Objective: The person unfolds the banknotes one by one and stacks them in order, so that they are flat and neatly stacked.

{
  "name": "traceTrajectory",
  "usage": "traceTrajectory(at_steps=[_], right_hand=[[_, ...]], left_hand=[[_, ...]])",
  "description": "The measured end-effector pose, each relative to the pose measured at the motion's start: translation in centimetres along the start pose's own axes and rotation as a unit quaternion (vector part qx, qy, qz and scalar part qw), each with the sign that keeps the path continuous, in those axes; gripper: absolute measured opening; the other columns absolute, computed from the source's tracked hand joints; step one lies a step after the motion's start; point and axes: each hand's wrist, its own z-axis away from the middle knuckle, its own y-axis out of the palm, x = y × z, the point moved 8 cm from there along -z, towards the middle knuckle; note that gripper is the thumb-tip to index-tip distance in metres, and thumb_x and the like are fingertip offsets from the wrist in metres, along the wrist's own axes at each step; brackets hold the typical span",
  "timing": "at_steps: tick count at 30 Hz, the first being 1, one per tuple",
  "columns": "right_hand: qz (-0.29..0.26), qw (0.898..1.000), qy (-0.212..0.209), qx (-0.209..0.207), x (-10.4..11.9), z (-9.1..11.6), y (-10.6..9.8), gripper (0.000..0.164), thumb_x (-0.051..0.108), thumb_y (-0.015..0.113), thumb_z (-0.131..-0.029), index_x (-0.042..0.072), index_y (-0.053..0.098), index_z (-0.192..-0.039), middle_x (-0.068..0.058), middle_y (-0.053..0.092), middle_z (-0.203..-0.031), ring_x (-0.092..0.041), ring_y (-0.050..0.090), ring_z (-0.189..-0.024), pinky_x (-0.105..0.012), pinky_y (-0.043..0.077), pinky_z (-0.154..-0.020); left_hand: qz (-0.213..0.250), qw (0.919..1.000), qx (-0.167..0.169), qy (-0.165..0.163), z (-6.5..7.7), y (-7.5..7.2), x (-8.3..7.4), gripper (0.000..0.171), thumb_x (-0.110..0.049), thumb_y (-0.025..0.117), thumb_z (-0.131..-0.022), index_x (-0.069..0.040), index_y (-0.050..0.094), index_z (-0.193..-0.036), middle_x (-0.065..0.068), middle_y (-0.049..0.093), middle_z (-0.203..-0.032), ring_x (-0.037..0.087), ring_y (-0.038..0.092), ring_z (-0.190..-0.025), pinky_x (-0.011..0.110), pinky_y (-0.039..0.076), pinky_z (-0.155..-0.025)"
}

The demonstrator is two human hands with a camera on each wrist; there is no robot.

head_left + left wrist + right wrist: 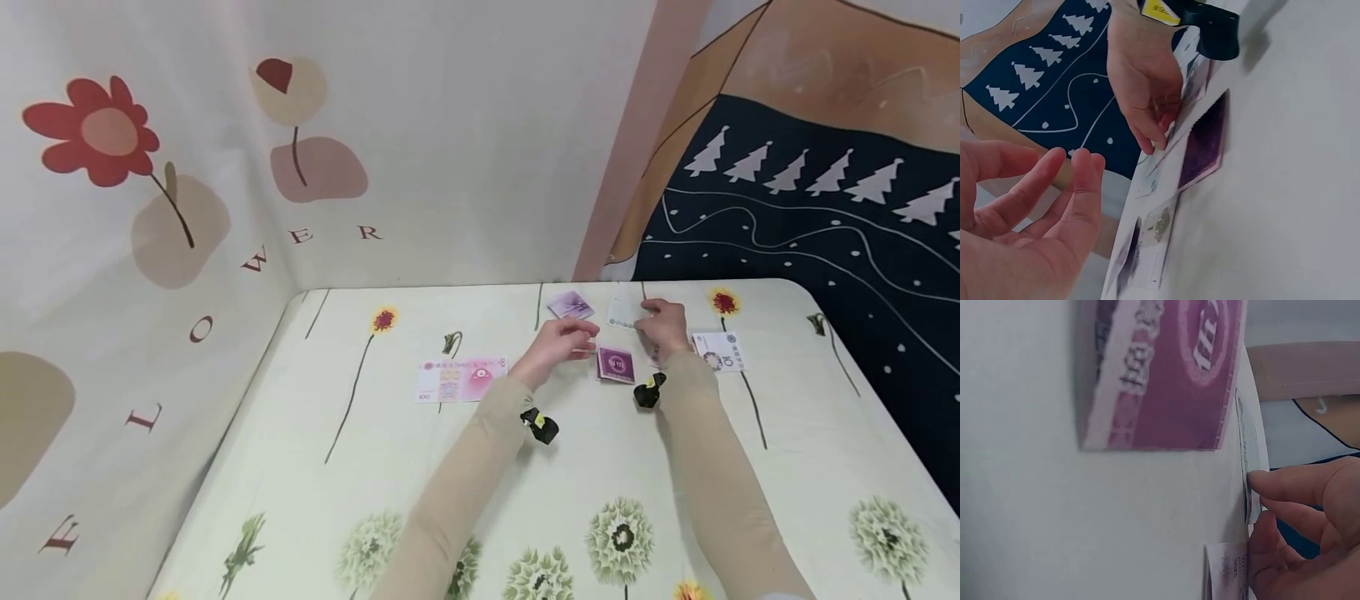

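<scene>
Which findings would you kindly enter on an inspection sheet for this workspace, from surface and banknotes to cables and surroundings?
Surface: white, flower-printed table covering.
Job's things: pink-and-white rectangular paper note marked 100, left of both hands; squarish purple paper note, between the wrists; lilac paper note and pale green-white paper note, near the far edge; white paper note marked 10, right of the right hand. Others partly hidden.
Clutter: nothing seen.
Left hand: above the table, fingers loosely curved, holding nothing.
Right hand: fingers at the pale green-white paper note; pinch unclear.
Cables: nothing seen.
Surroundings: white backdrop with flowers and letters; dark-blue backdrop with white trees.
</scene>
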Motion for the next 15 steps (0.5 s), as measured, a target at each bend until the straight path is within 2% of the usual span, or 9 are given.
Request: traceTrajectory(at_steps=[5, 11, 15], right_hand=[[0.022, 1.000, 0.015, -0.007, 0.04, 0.39, -0.08, 0.051, 0.000, 0.057, -0.089, 0.001, 0.049, -0.139, -0.022, 0.046, -0.131, -0.033, 0.042, -0.116, -0.046, 0.037, -0.101], [0.033, 0.999, 0.017, -0.021, 0.23, 0.75, -0.17, 0.050, 0.002, 0.059, -0.089, 0.004, 0.050, -0.139, -0.021, 0.041, -0.140, -0.034, 0.037, -0.127, -0.052, 0.028, -0.107], [0.028, 0.999, 0.014, -0.017, 0.09, 0.89, -0.19, 0.050, 0.002, 0.059, -0.090, 0.004, 0.051, -0.139, -0.019, 0.042, -0.143, -0.033, 0.038, -0.129, -0.050, 0.030, -0.107]], left_hand=[[0.016, 0.9999, 0.003, 0.002, -0.34, 0.17, -0.40, 0.024, 0.002, 0.051, -0.095, 0.005, 0.063, -0.116, 0.011, 0.064, -0.112, 0.023, 0.065, -0.097, 0.028, 0.054, -0.081], [0.009, 0.9999, 0.011, 0.010, -0.47, 0.71, -0.63, 0.025, 0.002, 0.051, -0.094, 0.006, 0.064, -0.115, 0.011, 0.064, -0.110, 0.021, 0.065, -0.094, 0.029, 0.054, -0.080], [0.002, 1.0000, 0.002, 0.008, -0.46, 0.72, -0.53, 0.025, 0.003, 0.050, -0.094, 0.006, 0.064, -0.114, 0.012, 0.063, -0.113, 0.021, 0.065, -0.094, 0.028, 0.054, -0.081]])
